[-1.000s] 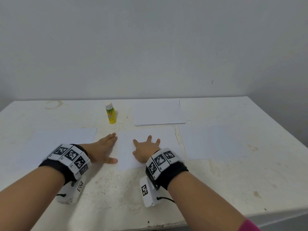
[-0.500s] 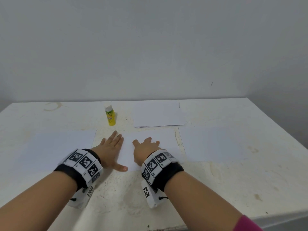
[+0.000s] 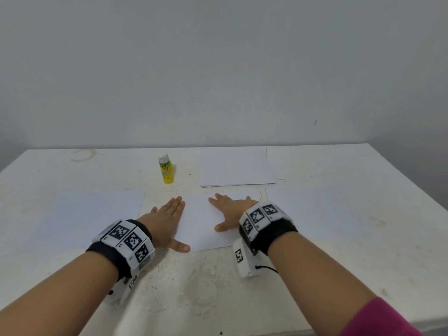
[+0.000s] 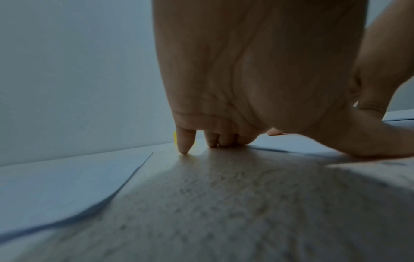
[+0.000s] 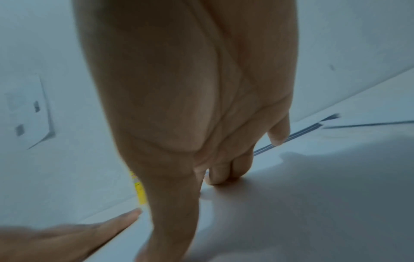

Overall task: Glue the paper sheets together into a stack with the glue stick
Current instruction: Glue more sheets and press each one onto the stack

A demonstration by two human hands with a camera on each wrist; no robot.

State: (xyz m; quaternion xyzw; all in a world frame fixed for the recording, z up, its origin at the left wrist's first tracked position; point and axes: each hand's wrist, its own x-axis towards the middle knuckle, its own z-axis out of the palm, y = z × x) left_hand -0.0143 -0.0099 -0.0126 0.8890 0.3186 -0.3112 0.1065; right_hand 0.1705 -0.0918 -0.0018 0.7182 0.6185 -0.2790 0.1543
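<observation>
I keep both palms flat, fingers straight: left hand (image 3: 167, 219) at the middle sheet (image 3: 203, 226) edge, right hand (image 3: 234, 210) on it, glue stick (image 3: 165, 171) ahead.

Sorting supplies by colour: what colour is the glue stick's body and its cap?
Yellow body with a white cap; the glue stick shows best in the head view.

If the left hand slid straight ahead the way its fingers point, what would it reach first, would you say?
Probably the glue stick. The left hand lies flat beside the middle sheet, fingers pointing toward the far edge and slightly right; bare table lies between, though depth is hard to judge.
</observation>
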